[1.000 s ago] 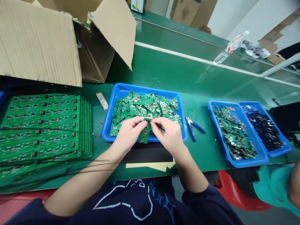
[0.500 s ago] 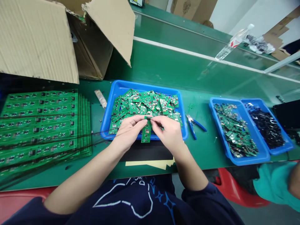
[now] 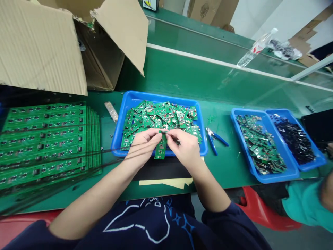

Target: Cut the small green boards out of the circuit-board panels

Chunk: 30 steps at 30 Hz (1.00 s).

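A small green circuit board [image 3: 160, 151] hangs upright between my two hands, over the front rim of a blue tray [image 3: 158, 94]. My left hand [image 3: 143, 144] pinches the board's upper left edge between thumb and fingers. From the other side, my right hand [image 3: 185, 145] has its thumb and fingertips closed on the top end, beside a dark component there. My fingers partly hide that end. Behind them, many similar boards [image 3: 166, 113] lie loosely piled in the tray.
Stacked green panels [image 3: 47, 139] lie at left below an open carton [image 3: 41, 45]. Blue-handled cutters [image 3: 215, 139] rest right of the tray. Farther right, two blue trays hold boards [image 3: 261, 146] and dark parts [image 3: 293, 142]. A person's teal sleeve [image 3: 305, 203] shows at lower right.
Both hands keep the board at nearly the same spot, with the fingertips shifting slightly at its top end. The camera view has moved a little.
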Available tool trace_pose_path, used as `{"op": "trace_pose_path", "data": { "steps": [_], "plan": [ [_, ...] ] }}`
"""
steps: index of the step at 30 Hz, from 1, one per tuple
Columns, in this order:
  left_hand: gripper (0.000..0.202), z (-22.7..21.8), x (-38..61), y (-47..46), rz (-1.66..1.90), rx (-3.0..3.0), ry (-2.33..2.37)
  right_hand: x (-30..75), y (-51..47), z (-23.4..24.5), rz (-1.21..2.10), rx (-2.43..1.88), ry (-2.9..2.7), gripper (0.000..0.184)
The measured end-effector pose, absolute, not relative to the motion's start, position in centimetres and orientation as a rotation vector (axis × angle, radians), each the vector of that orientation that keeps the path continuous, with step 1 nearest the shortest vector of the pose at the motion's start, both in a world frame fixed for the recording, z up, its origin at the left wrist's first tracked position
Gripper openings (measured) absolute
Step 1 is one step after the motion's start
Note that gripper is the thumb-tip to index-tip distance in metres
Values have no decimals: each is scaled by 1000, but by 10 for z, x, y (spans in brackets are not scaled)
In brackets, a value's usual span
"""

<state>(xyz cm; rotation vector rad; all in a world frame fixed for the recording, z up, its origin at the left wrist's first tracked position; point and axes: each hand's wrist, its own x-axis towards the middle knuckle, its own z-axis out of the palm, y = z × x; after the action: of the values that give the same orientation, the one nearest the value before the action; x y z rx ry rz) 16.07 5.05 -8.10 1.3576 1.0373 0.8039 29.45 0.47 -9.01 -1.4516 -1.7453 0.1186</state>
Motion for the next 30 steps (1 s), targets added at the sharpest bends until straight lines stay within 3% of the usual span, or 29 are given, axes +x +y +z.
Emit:
{"op": "trace_pose_path", "data": {
  "steps": [9,22,30],
  "plan": [
    [20,-84,157,51,908,1679,1127,301,4,-87,116,-1383,-1761,20],
    [19,-66,156,50,548,1746,940,307,7,-86,61,-1282,-1771,15],
    [21,-72,155,49,841,1670,1095,312,-3,-83,-287,-1100,-1463,39]
  ]
}}
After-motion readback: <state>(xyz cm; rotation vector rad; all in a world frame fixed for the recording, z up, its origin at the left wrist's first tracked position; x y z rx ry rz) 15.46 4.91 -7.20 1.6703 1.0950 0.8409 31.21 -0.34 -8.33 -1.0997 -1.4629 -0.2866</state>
